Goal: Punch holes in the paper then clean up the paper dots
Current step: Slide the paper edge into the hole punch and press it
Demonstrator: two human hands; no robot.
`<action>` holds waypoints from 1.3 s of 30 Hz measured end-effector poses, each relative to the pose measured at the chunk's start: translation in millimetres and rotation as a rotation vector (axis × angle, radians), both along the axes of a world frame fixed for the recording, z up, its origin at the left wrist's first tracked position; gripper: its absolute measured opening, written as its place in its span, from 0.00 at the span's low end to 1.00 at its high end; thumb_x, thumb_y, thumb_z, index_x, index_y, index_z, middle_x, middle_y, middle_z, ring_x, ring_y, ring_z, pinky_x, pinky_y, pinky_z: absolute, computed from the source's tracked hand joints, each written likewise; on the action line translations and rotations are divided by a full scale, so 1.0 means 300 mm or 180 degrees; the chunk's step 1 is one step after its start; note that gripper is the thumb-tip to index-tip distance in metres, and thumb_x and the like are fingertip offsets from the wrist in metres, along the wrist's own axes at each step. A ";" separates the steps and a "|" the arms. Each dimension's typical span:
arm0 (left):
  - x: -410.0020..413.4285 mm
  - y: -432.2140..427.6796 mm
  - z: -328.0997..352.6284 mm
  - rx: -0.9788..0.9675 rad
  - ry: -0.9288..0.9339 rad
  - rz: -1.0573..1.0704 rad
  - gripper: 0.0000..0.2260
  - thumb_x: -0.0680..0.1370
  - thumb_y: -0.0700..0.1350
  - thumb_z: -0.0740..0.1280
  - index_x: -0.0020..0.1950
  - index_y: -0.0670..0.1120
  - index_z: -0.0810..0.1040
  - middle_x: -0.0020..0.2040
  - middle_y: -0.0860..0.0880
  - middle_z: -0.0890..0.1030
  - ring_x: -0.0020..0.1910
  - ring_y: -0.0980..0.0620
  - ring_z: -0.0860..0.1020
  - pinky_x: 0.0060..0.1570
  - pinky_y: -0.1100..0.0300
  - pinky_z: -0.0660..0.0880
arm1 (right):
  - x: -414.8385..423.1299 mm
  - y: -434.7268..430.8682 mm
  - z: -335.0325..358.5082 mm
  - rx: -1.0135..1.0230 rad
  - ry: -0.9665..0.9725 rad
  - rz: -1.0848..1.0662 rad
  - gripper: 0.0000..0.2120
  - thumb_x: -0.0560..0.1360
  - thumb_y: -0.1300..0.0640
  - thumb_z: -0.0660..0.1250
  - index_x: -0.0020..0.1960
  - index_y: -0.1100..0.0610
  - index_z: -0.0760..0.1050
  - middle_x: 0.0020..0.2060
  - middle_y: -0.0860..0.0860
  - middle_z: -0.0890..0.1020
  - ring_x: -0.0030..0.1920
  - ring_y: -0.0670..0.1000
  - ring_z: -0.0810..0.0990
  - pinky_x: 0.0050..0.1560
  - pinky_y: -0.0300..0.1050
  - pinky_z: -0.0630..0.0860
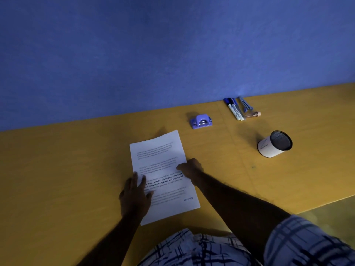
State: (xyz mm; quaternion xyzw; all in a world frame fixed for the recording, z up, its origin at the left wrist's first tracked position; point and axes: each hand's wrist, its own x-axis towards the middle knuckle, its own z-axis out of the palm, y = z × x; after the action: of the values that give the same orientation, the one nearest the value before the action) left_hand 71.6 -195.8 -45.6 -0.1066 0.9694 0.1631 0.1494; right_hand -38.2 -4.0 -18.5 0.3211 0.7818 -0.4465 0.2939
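A white printed sheet of paper [163,169] lies flat on the yellow table [67,169], tilted a little to the left. My left hand [135,194] rests flat on its lower left part with the fingers spread. My right hand [190,167] pinches the paper's right edge near the middle. A purple hole punch [201,121] stands on the table beyond the paper, apart from both hands. No paper dots are visible.
Several markers and pens [239,109] lie by the blue wall [172,54] at the back right. A white mesh pen cup [274,144] lies on its side to the right. The table's near edge runs at the lower right.
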 end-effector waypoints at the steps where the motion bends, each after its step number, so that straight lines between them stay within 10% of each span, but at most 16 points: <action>1: -0.001 -0.001 0.002 -0.0008 -0.0011 -0.0008 0.29 0.77 0.59 0.63 0.76 0.51 0.62 0.79 0.47 0.54 0.77 0.44 0.53 0.70 0.43 0.64 | 0.007 -0.003 0.024 0.0091 0.0102 0.0039 0.29 0.64 0.51 0.74 0.61 0.59 0.71 0.54 0.54 0.78 0.53 0.57 0.78 0.49 0.50 0.79; 4: 0.000 -0.003 -0.001 -0.0019 -0.0018 -0.0030 0.30 0.77 0.59 0.62 0.76 0.52 0.61 0.80 0.47 0.53 0.78 0.44 0.53 0.70 0.43 0.64 | 0.008 0.010 0.051 -0.0014 0.0216 -0.0051 0.25 0.72 0.59 0.72 0.63 0.62 0.64 0.51 0.54 0.73 0.49 0.54 0.75 0.40 0.45 0.74; 17: -0.001 -0.005 0.022 0.0222 0.0018 0.0054 0.30 0.77 0.60 0.63 0.76 0.52 0.62 0.79 0.47 0.55 0.77 0.44 0.54 0.71 0.42 0.60 | 0.078 0.056 0.003 -0.0344 0.0582 0.0763 0.12 0.73 0.60 0.62 0.54 0.60 0.79 0.49 0.55 0.83 0.48 0.56 0.82 0.51 0.56 0.81; 30: 0.092 -0.065 0.073 0.3574 0.0522 0.2970 0.15 0.82 0.52 0.59 0.55 0.42 0.77 0.53 0.39 0.80 0.54 0.37 0.78 0.56 0.46 0.72 | 0.104 0.232 0.042 -0.1833 0.0851 -0.0481 0.07 0.78 0.63 0.67 0.55 0.60 0.79 0.54 0.59 0.83 0.52 0.60 0.83 0.53 0.60 0.80; 39: -0.012 0.358 0.229 0.4856 0.0571 0.2539 0.21 0.77 0.58 0.60 0.63 0.48 0.76 0.54 0.45 0.85 0.52 0.46 0.83 0.46 0.51 0.82 | 0.121 0.311 0.043 -0.2498 0.0883 -0.1131 0.16 0.78 0.64 0.64 0.65 0.63 0.73 0.60 0.60 0.81 0.57 0.63 0.81 0.48 0.57 0.82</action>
State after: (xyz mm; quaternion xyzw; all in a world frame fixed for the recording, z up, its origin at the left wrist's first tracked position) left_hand 68.0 -88.4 23.0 -0.2960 0.4935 0.8171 0.0347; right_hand -1.8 89.4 -5.6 0.2517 0.5181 -0.7914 0.2046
